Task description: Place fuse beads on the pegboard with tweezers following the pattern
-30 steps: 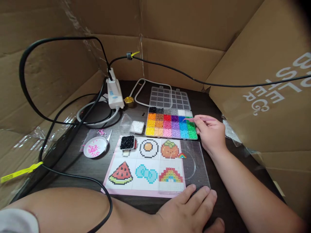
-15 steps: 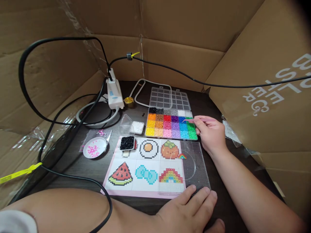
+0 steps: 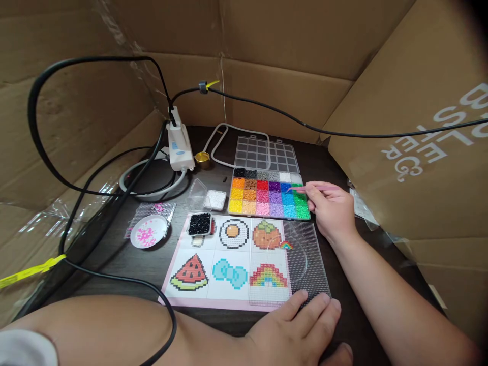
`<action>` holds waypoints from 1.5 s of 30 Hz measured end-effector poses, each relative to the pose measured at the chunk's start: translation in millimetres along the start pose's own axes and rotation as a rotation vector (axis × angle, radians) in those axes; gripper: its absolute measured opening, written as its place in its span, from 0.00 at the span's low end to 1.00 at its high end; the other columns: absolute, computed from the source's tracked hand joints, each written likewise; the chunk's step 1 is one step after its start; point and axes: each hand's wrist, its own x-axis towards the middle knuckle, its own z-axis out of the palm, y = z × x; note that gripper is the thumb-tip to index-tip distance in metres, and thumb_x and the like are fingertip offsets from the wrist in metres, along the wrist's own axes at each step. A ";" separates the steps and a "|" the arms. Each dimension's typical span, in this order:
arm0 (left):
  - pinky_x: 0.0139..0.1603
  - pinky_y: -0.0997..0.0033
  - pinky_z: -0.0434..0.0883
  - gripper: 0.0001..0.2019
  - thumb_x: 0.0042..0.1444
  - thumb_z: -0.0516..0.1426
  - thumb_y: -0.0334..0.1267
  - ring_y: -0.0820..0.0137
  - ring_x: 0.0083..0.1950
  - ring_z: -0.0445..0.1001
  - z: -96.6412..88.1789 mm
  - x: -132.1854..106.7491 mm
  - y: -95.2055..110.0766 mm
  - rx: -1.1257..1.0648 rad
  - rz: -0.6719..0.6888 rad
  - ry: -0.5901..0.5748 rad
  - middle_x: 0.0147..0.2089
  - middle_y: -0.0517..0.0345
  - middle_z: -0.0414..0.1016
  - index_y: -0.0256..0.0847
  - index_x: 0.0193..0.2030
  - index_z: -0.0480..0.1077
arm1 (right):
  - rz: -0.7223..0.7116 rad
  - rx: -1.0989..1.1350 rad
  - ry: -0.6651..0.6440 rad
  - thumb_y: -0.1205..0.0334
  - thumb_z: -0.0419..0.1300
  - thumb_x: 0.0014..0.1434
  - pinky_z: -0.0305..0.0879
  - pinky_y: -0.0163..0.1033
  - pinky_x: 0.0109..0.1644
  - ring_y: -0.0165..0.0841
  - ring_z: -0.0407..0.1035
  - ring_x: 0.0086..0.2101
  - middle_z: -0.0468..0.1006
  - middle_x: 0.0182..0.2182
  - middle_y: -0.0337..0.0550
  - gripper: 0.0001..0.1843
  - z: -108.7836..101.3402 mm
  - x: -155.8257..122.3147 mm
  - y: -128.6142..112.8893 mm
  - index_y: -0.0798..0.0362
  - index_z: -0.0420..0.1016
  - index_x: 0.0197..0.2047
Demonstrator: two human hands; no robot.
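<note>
My right hand (image 3: 332, 211) pinches pink tweezers (image 3: 324, 187), whose tips reach into the blue section of a bead box (image 3: 263, 195) with many coloured compartments. Whether a bead sits between the tips is too small to tell. My left hand (image 3: 301, 330) lies with fingers outstretched, its fingertips at the near edge of a clear pegboard (image 3: 310, 254). Under part of the pegboard is a pattern sheet (image 3: 209, 300) with a watermelon, a bow, an egg and other designs. Beads on the board follow the printed rainbow (image 3: 268, 276). A tiny rainbow piece (image 3: 285, 245) shows above it.
On the sheet stands a tub of black beads (image 3: 200, 223), with a tub of white beads (image 3: 215, 200) behind. A white dish (image 3: 148, 232) of pink beads is at left. A power strip (image 3: 179, 145), black cable (image 3: 125, 277) and cardboard walls (image 3: 285, 61) surround the table.
</note>
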 end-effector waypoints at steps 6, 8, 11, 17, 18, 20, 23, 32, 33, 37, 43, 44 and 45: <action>0.61 0.62 0.61 0.20 0.69 0.43 0.43 0.65 0.61 0.71 0.5 -0.3 0.1 0.012 -0.014 0.034 0.62 0.53 0.72 0.57 0.60 0.70 | 0.011 -0.005 0.002 0.54 0.71 0.50 0.56 0.33 0.21 0.32 0.72 0.24 0.82 0.28 0.50 0.14 0.6 -0.1 -0.8 0.57 0.80 0.32; 0.61 0.62 0.61 0.20 0.69 0.43 0.43 0.65 0.61 0.71 0.3 -0.3 0.0 0.010 -0.010 0.030 0.62 0.52 0.72 0.56 0.60 0.69 | 0.008 -0.020 0.003 0.53 0.71 0.49 0.57 0.33 0.21 0.31 0.73 0.24 0.82 0.29 0.50 0.14 0.7 -0.4 -0.9 0.57 0.80 0.31; 0.61 0.62 0.61 0.20 0.69 0.44 0.43 0.64 0.62 0.71 0.1 -0.3 -0.2 0.001 0.003 0.004 0.63 0.50 0.71 0.53 0.62 0.68 | -0.007 -0.022 0.007 0.54 0.71 0.49 0.58 0.32 0.22 0.33 0.74 0.27 0.81 0.29 0.49 0.14 0.3 -0.8 -0.5 0.57 0.80 0.30; 0.61 0.62 0.61 0.20 0.69 0.43 0.43 0.64 0.61 0.71 -0.2 0.0 0.2 -0.006 -0.012 0.023 0.62 0.51 0.72 0.55 0.61 0.69 | -0.013 -0.003 0.020 0.54 0.71 0.49 0.57 0.33 0.21 0.30 0.71 0.23 0.81 0.29 0.49 0.14 -0.7 -0.4 0.4 0.57 0.80 0.31; 0.61 0.61 0.61 0.20 0.69 0.43 0.43 0.64 0.62 0.71 -0.4 0.1 0.3 -0.011 -0.009 0.015 0.63 0.51 0.71 0.55 0.61 0.69 | -0.017 0.005 0.025 0.54 0.71 0.49 0.57 0.33 0.21 0.30 0.71 0.23 0.81 0.28 0.48 0.14 -0.6 -0.4 0.0 0.57 0.80 0.31; 0.61 0.61 0.61 0.20 0.69 0.43 0.42 0.64 0.62 0.71 -0.8 0.4 0.4 -0.023 -0.004 -0.010 0.63 0.51 0.71 0.54 0.61 0.69 | -0.018 0.032 0.032 0.54 0.71 0.49 0.57 0.33 0.21 0.29 0.69 0.21 0.80 0.26 0.47 0.14 0.0 -0.6 -1.6 0.57 0.80 0.31; 0.61 0.61 0.61 0.20 0.69 0.43 0.44 0.63 0.63 0.70 -0.8 0.4 1.0 -0.039 -0.012 -0.019 0.64 0.51 0.71 0.54 0.60 0.69 | -0.007 0.098 0.040 0.55 0.71 0.49 0.57 0.32 0.20 0.25 0.63 0.18 0.81 0.26 0.47 0.13 0.9 -1.3 -5.1 0.58 0.79 0.31; 0.64 0.56 0.57 0.20 0.68 0.45 0.44 0.58 0.66 0.67 -1.1 0.1 5.3 -0.091 -0.034 -0.061 0.66 0.42 0.66 0.49 0.62 0.68 | -0.048 0.139 0.101 0.55 0.69 0.53 0.52 0.32 0.19 0.23 0.61 0.18 0.83 0.32 0.51 0.13 -9.9 -17.8 -20.9 0.57 0.77 0.33; 0.64 0.56 0.57 0.20 0.68 0.45 0.45 0.57 0.66 0.67 -2.3 0.0 5.3 -0.098 -0.040 -0.063 0.66 0.42 0.66 0.48 0.62 0.68 | -0.056 0.131 0.104 0.55 0.69 0.53 0.51 0.32 0.19 0.23 0.61 0.17 0.83 0.32 0.51 0.13 -11.2 -21.2 -24.1 0.57 0.76 0.32; 0.65 0.54 0.55 0.23 0.66 0.47 0.49 0.54 0.69 0.62 -8.3 -0.4 4.7 -0.147 -0.046 -0.126 0.69 0.39 0.61 0.46 0.64 0.66 | -0.081 0.134 0.102 0.54 0.69 0.54 0.53 0.33 0.19 0.24 0.64 0.18 0.82 0.32 0.48 0.12 -11.6 -35.9 -41.1 0.55 0.75 0.31; 0.68 0.49 0.52 0.37 0.55 0.57 0.59 0.48 0.73 0.53 -13.3 0.1 3.4 -0.243 -0.033 -0.223 0.73 0.32 0.51 0.40 0.67 0.61 | -0.110 0.056 0.057 0.51 0.66 0.57 0.57 0.34 0.21 0.27 0.66 0.19 0.78 0.27 0.43 0.12 -5.5 -62.2 -67.4 0.51 0.74 0.32; 0.68 0.49 0.51 0.38 0.55 0.58 0.59 0.48 0.73 0.53 -13.0 0.0 3.7 -0.254 -0.033 -0.230 0.73 0.32 0.51 0.40 0.68 0.60 | -0.108 0.057 0.036 0.52 0.66 0.57 0.57 0.34 0.21 0.26 0.66 0.19 0.78 0.25 0.42 0.12 -5.4 -67.6 -69.4 0.51 0.74 0.32; 0.68 0.49 0.51 0.38 0.55 0.58 0.58 0.48 0.73 0.52 -12.3 -0.2 4.3 -0.262 -0.035 -0.229 0.73 0.33 0.51 0.40 0.68 0.60 | -0.099 0.061 0.015 0.53 0.66 0.57 0.58 0.34 0.21 0.26 0.65 0.18 0.78 0.25 0.41 0.11 -5.8 -73.3 -70.2 0.51 0.75 0.32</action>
